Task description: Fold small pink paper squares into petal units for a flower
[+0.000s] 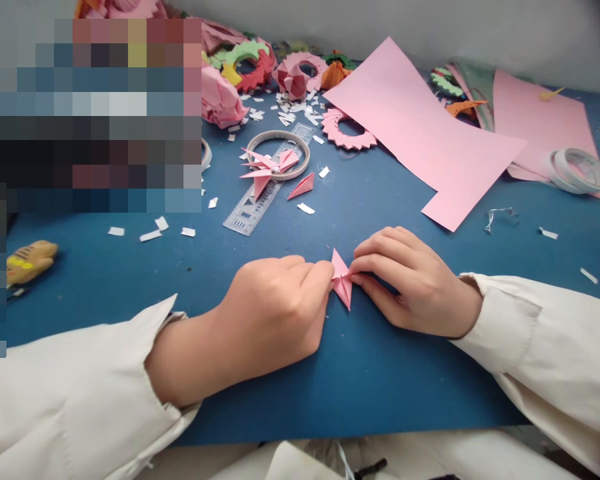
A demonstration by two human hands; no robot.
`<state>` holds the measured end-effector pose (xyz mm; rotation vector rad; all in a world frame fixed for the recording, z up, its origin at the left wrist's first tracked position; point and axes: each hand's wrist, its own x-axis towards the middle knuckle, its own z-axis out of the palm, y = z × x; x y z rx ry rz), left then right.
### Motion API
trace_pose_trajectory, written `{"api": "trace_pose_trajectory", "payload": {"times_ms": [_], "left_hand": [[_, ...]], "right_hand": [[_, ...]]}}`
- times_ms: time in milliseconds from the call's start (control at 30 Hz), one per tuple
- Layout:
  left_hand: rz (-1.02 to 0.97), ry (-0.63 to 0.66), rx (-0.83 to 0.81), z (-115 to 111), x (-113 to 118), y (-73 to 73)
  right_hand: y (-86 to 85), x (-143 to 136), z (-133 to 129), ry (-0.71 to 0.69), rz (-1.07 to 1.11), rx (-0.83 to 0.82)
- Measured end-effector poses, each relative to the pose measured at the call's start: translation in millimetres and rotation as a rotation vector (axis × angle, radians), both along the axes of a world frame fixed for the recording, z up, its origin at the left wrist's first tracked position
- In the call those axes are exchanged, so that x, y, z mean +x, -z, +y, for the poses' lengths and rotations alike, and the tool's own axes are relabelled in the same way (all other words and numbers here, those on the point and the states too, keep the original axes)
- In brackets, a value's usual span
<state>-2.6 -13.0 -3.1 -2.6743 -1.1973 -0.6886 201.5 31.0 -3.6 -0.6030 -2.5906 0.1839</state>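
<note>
Between my hands is a small piece of folded pink paper [342,287], diamond-shaped with pointed ends, just above or on the blue table. My left hand [280,303] is closed in a fist-like grip, pinching its left side; those fingertips are partly hidden. On the other side, my right hand [410,283] pinches the paper's right corner between thumb and fingers. Beyond them, several pink folded pieces [270,167] lie in and around a roll of tape [307,157]. A single pink folded piece [301,186] rests beside the clear ruler [240,217].
Large pink sheets [410,113] lie at the back right, near more tape rolls [580,171]. Pink paper rings [347,137] and other folded paper shapes line the wall. White paper scraps [306,209] are scattered about. A yellowish-brown object [35,260] sits at left; the upper left is pixelated.
</note>
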Motion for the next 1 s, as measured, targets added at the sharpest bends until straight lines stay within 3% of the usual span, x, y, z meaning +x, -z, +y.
{"api": "trace_pose_trajectory", "payload": {"times_ms": [367,833,1000], "left_hand": [[0.193,0.094,0.070,-3.6,-2.3,-5.1],[-0.055,0.027,-0.086,1.7,-1.7,2.1],[-0.065,0.017,-0.151,4.9,-1.1,2.2]], "right_hand": [[-1.6,0.0,-0.3,-0.032,-0.045,0.067],[-0.9,1.3,0.4,-0.085,-0.023,0.102],[-0.3,0.0,-2.1,-0.015,0.015,0.038]]}}
